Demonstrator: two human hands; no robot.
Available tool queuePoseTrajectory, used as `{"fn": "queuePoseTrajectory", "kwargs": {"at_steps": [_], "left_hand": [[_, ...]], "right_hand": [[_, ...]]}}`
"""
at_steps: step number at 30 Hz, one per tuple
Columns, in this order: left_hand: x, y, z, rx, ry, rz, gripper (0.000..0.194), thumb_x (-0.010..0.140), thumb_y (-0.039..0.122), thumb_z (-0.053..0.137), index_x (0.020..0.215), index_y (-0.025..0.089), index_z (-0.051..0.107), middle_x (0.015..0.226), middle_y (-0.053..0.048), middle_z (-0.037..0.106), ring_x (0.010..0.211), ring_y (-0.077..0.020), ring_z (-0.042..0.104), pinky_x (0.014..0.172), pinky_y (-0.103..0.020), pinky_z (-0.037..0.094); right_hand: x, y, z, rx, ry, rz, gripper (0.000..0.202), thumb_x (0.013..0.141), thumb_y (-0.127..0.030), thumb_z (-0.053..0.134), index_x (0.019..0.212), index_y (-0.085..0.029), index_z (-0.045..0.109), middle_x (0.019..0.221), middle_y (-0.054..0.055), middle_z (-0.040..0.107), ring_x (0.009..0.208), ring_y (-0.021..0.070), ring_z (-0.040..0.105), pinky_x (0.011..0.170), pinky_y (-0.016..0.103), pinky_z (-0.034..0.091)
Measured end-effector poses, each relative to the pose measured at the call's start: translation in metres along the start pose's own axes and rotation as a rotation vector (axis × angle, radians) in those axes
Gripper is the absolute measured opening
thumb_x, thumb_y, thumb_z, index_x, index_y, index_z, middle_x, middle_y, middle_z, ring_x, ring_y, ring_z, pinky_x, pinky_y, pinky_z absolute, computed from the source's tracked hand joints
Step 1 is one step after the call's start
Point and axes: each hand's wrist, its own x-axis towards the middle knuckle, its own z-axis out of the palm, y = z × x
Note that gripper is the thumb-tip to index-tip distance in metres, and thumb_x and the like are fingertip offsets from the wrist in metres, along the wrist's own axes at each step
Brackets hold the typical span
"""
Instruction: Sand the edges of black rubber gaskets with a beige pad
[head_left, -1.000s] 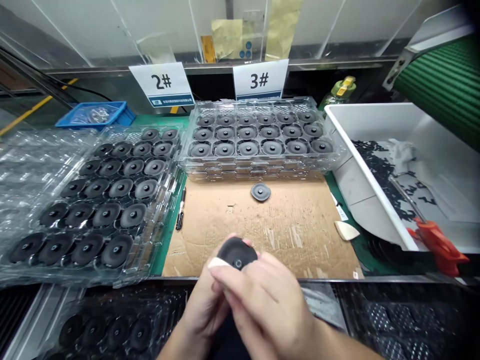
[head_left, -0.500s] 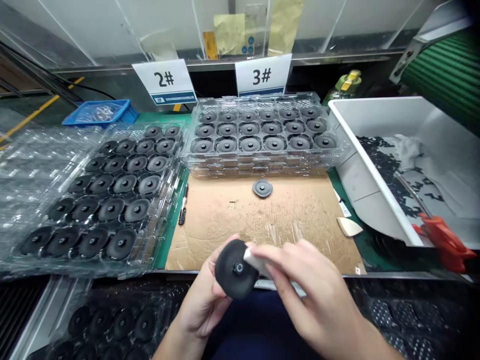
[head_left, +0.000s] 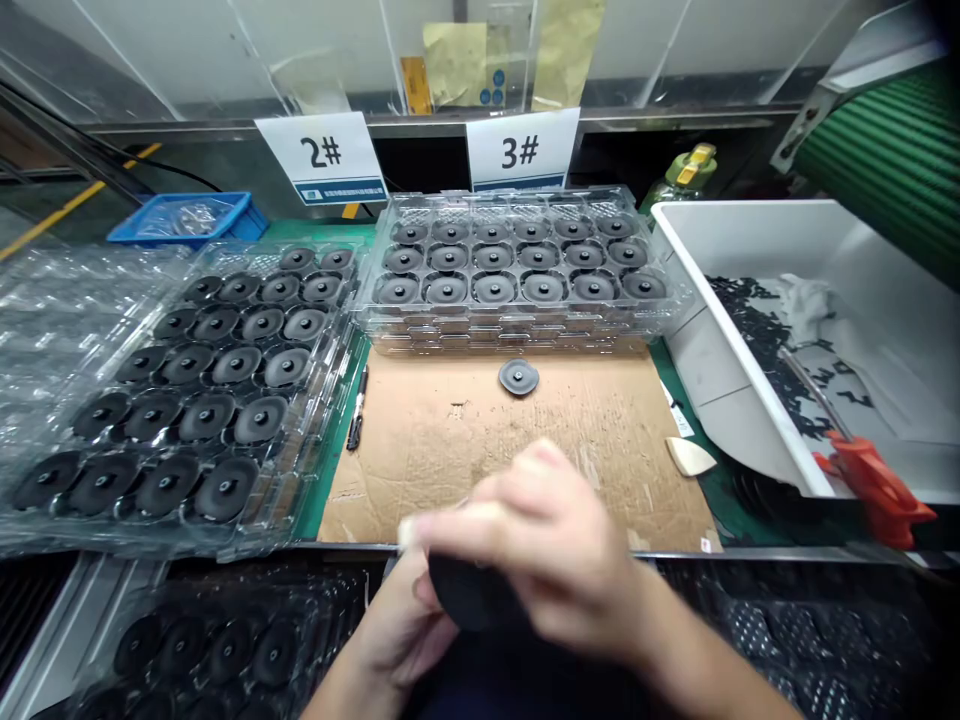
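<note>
My left hand (head_left: 405, 620) grips a round black rubber-like disc (head_left: 476, 595) by its edge, low in front of the cardboard. Across the upper side of that disc passes my right hand (head_left: 547, 545), blurred, its fingers pinched together. A small white pad (head_left: 409, 533) peeks out at the right fingertips, over the disc's left rim; most of it is hidden. The disc's centre stud is covered by the right hand. Farther off, a similar disc (head_left: 518, 377) lies alone on the cardboard sheet (head_left: 420, 450).
Clear trays of discs stand left (head_left: 300, 440) and behind (head_left: 517, 320). A marker (head_left: 358, 408) lies left of the cardboard, a cream wedge (head_left: 689, 457) at its right edge. The white bin (head_left: 739, 380) holds black bits; red-handled pliers (head_left: 877, 480) rest on its rim.
My right hand has swept left across the disc with the white pad, from its upper right edge to its left rim. The disc is tilted and more covered. The view has shifted slightly.
</note>
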Motion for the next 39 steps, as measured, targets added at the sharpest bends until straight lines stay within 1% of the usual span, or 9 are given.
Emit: {"fn": "queuePoseTrajectory", "kwargs": {"at_steps": [4,10,16,19,22,25,28,31,39], "left_hand": [[0.000,0.001,0.001,-0.312,-0.127,-0.070,0.054,0.059,0.028,0.077,0.110,0.025,0.059,0.102,-0.003,0.068,0.087,-0.0225,0.066,0.074,-0.029,0.052],[-0.002,0.001,-0.007,-0.466,-0.135,-0.085,0.053,0.064,0.030,0.074,0.114,0.025,0.058,0.105,-0.006,0.068,0.092,-0.0255,0.065,0.078,-0.032,0.053],[0.000,-0.003,-0.021,-0.516,-0.271,-0.046,0.047,0.075,0.052,0.053,0.114,0.027,0.059,0.110,-0.005,0.066,0.096,-0.0239,0.064,0.080,-0.031,0.051],[0.003,-0.002,-0.025,-0.384,-0.316,0.063,0.052,0.077,0.056,0.046,0.125,0.036,0.045,0.113,-0.003,0.062,0.088,-0.0214,0.066,0.072,-0.030,0.052],[0.008,0.001,-0.032,0.118,-0.230,0.301,0.071,0.073,0.049,0.059,0.134,0.042,0.023,0.116,-0.003,0.056,0.094,-0.0213,0.062,0.084,-0.037,0.047],[0.010,0.003,-0.039,0.805,-0.123,0.571,0.096,0.071,0.022,0.068,0.139,0.037,0.003,0.123,-0.007,0.052,0.113,-0.0229,0.050,0.099,-0.043,0.033],[0.011,0.005,-0.043,1.078,-0.120,0.711,0.103,0.070,0.010,0.065,0.139,0.028,-0.009,0.123,-0.013,0.051,0.114,-0.0231,0.048,0.097,-0.044,0.035],[0.008,0.009,-0.043,1.086,-0.101,0.639,0.101,0.072,0.012,0.064,0.138,0.031,-0.011,0.125,-0.011,0.050,0.115,-0.0228,0.047,0.098,-0.043,0.035],[-0.006,0.015,-0.047,0.848,-0.110,0.294,0.103,0.069,0.027,0.070,0.136,0.038,-0.009,0.118,-0.003,0.053,0.111,-0.0213,0.048,0.099,-0.036,0.030]], "right_hand": [[0.008,0.054,0.020,0.252,0.082,0.391,0.027,0.088,-0.021,0.047,0.113,-0.026,0.058,0.105,0.002,0.063,0.089,0.0136,0.057,0.076,0.027,0.044],[-0.011,0.106,0.079,0.159,0.045,0.534,0.032,0.078,-0.014,0.054,0.107,-0.026,0.063,0.117,0.007,0.054,0.105,0.0223,0.052,0.090,0.040,0.041],[-0.043,0.079,0.058,0.184,0.087,0.638,0.027,0.087,-0.019,0.043,0.107,-0.025,0.061,0.098,0.005,0.062,0.089,0.0175,0.058,0.079,0.033,0.047],[-0.059,0.070,0.049,0.203,0.074,0.696,0.023,0.086,-0.020,0.046,0.098,-0.023,0.066,0.084,0.003,0.065,0.076,0.0163,0.061,0.070,0.029,0.049],[-0.071,0.065,0.049,0.189,0.133,0.762,0.020,0.085,-0.022,0.048,0.094,-0.020,0.066,0.083,0.005,0.066,0.074,0.0171,0.061,0.064,0.028,0.049],[-0.075,0.055,0.046,0.175,0.216,0.790,0.019,0.085,-0.024,0.049,0.096,-0.020,0.065,0.090,0.006,0.064,0.083,0.0180,0.060,0.065,0.027,0.048],[-0.068,0.038,0.038,0.188,0.271,0.782,0.017,0.084,-0.026,0.053,0.098,-0.023,0.063,0.091,0.005,0.062,0.085,0.0162,0.058,0.066,0.025,0.048],[-0.055,0.022,0.031,0.318,0.250,0.801,0.018,0.082,-0.027,0.058,0.099,-0.024,0.063,0.087,0.003,0.062,0.078,0.0137,0.058,0.066,0.024,0.047],[-0.019,0.013,0.017,0.796,-0.224,0.853,0.014,0.073,-0.023,0.070,0.086,-0.018,0.067,0.074,-0.001,0.064,0.064,0.0078,0.054,0.060,0.020,0.041]]}}
